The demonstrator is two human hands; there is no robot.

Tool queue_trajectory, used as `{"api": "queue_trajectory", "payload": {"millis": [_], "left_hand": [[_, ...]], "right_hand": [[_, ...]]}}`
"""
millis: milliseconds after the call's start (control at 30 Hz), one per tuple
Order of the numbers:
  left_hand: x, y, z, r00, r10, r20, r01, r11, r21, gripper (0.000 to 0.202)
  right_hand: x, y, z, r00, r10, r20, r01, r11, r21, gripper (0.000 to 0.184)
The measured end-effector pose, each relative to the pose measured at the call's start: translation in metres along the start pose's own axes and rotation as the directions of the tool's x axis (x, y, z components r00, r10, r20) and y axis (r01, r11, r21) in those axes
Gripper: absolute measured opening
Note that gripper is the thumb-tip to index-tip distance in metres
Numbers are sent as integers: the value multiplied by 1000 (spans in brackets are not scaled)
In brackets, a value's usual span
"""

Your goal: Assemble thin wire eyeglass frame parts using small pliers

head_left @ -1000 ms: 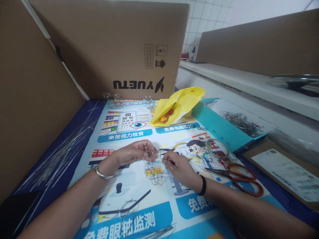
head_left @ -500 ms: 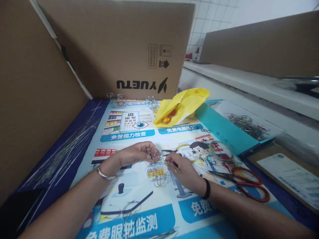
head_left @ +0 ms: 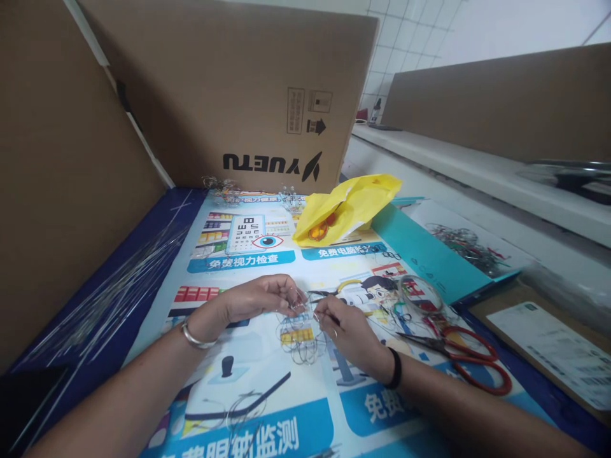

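My left hand (head_left: 260, 299) and my right hand (head_left: 341, 324) meet over the middle of a printed poster (head_left: 248, 381). Both pinch the top of a small cage-like piece of thin wire loops (head_left: 300, 337) that hangs between them just above the poster. The left wrist wears a silver bangle, the right a black band. The right fingers also seem to grip a thin dark tool pointing left; I cannot make it out clearly.
Red-handled scissors (head_left: 470, 359) and a clear wire coil (head_left: 420, 294) lie right of my hands. A yellow bag (head_left: 346, 207) sits behind, before a cardboard box (head_left: 238, 95). Straight wires (head_left: 109, 286) lie at left, a wire tangle (head_left: 461, 245) at right, more loops (head_left: 243, 407) near me.
Both hands have kept their pinch on the wire piece with only small finger shifts. The view has drifted slightly as my head moved.
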State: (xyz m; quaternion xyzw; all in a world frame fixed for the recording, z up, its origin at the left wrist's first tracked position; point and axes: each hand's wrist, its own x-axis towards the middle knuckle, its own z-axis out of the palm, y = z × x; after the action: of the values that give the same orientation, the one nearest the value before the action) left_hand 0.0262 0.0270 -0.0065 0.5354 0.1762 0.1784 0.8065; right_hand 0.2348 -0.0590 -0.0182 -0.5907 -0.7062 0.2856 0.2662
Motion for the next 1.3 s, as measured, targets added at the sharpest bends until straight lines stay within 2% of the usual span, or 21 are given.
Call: {"api": "queue_trajectory", "payload": {"millis": [400, 1300], "left_hand": [[0, -1, 0, 1000, 17, 5, -17, 1000, 0, 20], [1, 0, 4, 998, 29, -58, -28, 999, 18, 22]], "right_hand": [[-1, 1, 0, 999, -32, -9, 32, 999, -5, 9], [-1, 0, 1, 999, -32, -17, 32, 999, -3, 7]]}}
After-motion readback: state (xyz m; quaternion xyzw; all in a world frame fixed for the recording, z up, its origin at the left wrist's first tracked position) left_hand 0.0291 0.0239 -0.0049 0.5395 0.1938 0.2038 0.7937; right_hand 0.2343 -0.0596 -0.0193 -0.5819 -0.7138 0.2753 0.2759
